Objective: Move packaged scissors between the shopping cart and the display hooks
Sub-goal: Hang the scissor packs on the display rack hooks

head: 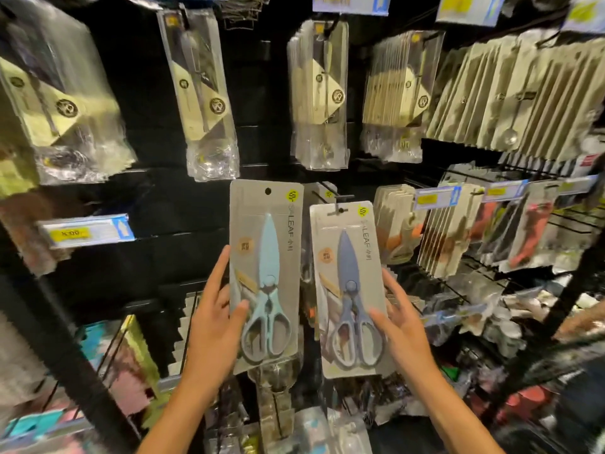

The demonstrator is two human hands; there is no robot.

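Two grey cards of packaged scissors are held up in front of a dark display wall. My left hand [214,317] grips the pack with light-blue scissors [265,273] by its lower left edge; its hang hole is free of any hook. My right hand [401,319] grips the pack with grey-blue scissors [348,290] by its lower right edge. The top hole of that pack sits at the tip of a black display hook [339,199], where more of the same packs hang behind it. No shopping cart is in view.
Rows of bagged utensils hang above on hooks [319,93]. Packs with orange and red tools [530,231] hang on wire hooks to the right. A yellow price tag [86,231] sits at the left. More packaged goods fill the shelves below.
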